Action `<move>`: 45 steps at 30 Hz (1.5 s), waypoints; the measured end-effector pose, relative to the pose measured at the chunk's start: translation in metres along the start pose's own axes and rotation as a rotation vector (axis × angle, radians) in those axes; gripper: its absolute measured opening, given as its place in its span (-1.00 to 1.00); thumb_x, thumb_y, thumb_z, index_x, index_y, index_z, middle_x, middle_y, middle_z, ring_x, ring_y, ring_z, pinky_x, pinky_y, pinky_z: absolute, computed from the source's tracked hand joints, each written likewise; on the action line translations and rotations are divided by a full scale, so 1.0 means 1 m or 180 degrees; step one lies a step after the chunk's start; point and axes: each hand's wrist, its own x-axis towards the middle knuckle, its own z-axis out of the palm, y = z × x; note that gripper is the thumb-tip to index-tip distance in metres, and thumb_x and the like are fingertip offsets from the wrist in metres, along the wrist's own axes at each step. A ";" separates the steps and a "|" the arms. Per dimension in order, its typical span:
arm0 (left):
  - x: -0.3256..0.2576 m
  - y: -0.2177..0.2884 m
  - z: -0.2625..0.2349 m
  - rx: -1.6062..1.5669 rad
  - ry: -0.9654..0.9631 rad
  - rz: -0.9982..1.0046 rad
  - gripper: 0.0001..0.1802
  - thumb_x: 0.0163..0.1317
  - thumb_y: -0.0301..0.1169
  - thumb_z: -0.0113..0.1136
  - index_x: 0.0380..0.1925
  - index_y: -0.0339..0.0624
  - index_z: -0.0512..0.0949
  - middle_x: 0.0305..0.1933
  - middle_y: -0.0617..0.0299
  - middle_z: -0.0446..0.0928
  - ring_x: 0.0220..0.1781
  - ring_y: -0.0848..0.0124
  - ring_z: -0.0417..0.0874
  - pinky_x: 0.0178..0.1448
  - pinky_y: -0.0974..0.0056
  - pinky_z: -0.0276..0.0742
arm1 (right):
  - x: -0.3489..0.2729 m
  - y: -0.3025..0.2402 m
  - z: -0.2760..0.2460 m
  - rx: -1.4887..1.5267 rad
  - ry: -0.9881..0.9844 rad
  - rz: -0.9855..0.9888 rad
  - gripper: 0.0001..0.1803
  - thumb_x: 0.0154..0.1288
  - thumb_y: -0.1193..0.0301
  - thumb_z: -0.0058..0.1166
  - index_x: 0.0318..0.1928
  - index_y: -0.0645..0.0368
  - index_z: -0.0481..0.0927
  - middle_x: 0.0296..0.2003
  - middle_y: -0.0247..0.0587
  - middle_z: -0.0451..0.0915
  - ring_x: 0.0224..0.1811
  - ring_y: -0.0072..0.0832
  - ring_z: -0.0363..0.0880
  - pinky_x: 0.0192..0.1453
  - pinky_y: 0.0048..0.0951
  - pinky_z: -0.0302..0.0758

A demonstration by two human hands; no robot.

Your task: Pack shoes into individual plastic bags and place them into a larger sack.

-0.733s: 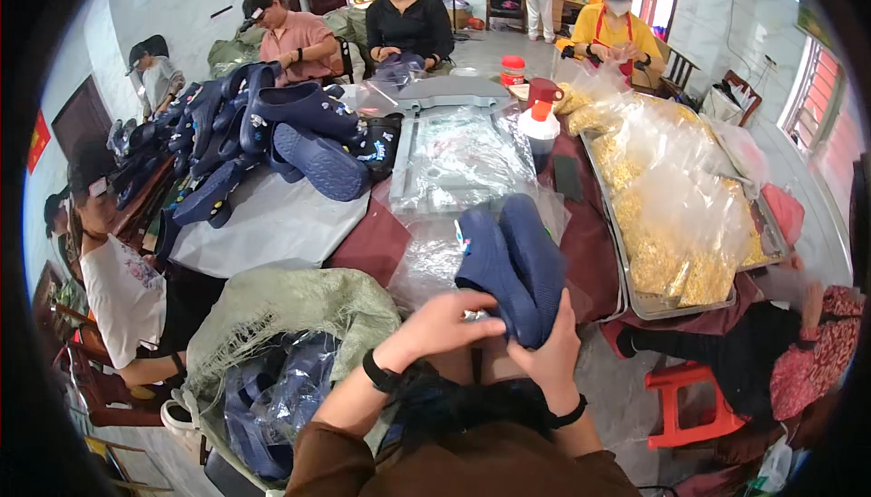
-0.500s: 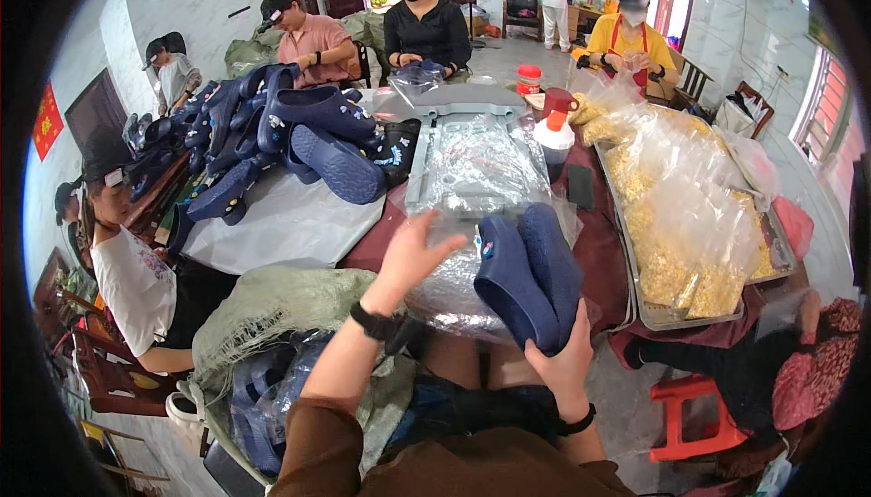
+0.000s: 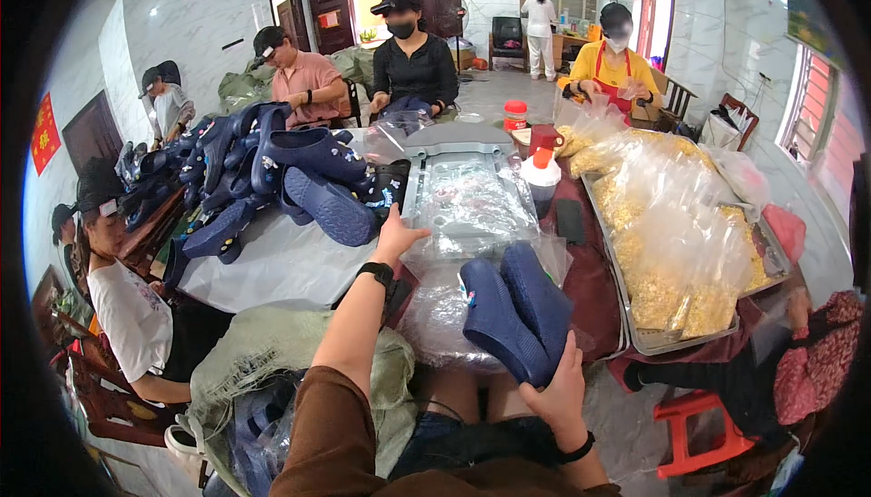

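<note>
My right hand [image 3: 558, 394] grips a pair of navy clogs [image 3: 519, 316] by the heel ends, thumb on the near side. The two clogs stand side by side, tilted, over a stack of clear plastic bags [image 3: 445, 320]. My left hand [image 3: 397, 238] reaches forward with thumb and fingers apart, holding nothing. Its fingertips are close to a black clog [image 3: 388, 184] at the right end of the shoe pile; I cannot tell whether they touch. A heap of navy clogs [image 3: 318, 157] with small charms lies to the left of it.
A grey flat device [image 3: 472, 143] under clear plastic lies mid-table. To the right are a white bottle with red cap [image 3: 541, 175], a dark phone [image 3: 570, 221] and a metal tray [image 3: 626, 316] of bagged yellow pieces. A woven sack [image 3: 272, 338] stands by my left forearm. Several people sit around.
My left hand has moved forward from beside the held clogs toward the black clog. The pair in my right hand has come slightly nearer to me. The head view has tilted up.
</note>
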 end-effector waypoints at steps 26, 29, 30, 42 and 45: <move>-0.157 0.043 0.004 -0.1561 -0.1061 0.0432 0.16 0.29 -0.20 0.39 0.52 -0.21 -0.33 0.25 -0.11 0.41 -0.12 0.23 0.72 0.11 0.16 0.62 | -0.018 0.052 -0.086 0.4280 0.1129 0.1414 -0.42 0.21 0.22 0.04 0.17 0.31 0.58 0.15 -0.07 0.62 0.23 -0.20 0.59 0.35 -0.15 0.49; -0.169 0.048 0.002 -0.1215 -0.0910 0.0323 0.26 0.03 -0.02 0.60 0.53 -0.18 -0.05 0.35 -0.18 0.33 -0.14 0.13 0.72 0.00 0.17 0.63 | -0.016 0.054 -0.086 0.4495 0.1342 0.1359 -0.39 0.20 0.20 0.05 0.21 0.30 0.56 0.20 -0.06 0.59 0.29 -0.18 0.55 0.37 -0.11 0.46; -0.174 0.048 0.001 -0.0602 -0.0991 0.0999 0.11 -0.01 -0.02 0.62 0.44 -0.16 0.18 0.33 -0.16 0.33 -0.04 0.10 0.68 0.00 0.16 0.62 | -0.015 0.055 -0.085 0.4618 0.1403 0.1318 -0.36 0.19 0.18 0.06 0.23 0.31 0.55 0.22 -0.04 0.58 0.31 -0.16 0.53 0.38 -0.07 0.45; -0.232 0.066 0.004 0.0411 -0.1312 0.3429 -0.47 -0.02 0.09 0.52 -0.44 -0.20 0.67 0.38 -0.04 0.40 0.57 -0.14 0.20 0.59 -0.22 0.12 | -0.018 0.032 -0.087 0.4343 0.1661 0.1092 -0.36 0.23 0.14 0.04 0.23 0.30 0.53 0.24 -0.04 0.53 0.35 -0.18 0.48 0.43 -0.11 0.39; -0.244 0.062 0.014 0.0278 -0.1146 0.3772 -0.53 0.05 0.01 0.51 -0.54 -0.18 0.59 0.12 0.04 0.52 0.36 -0.09 0.47 0.41 -0.17 0.38 | -0.010 0.018 -0.082 0.4555 0.1474 0.0875 -0.35 0.23 0.15 0.04 0.24 0.32 0.52 0.24 -0.02 0.52 0.36 -0.17 0.47 0.43 -0.12 0.39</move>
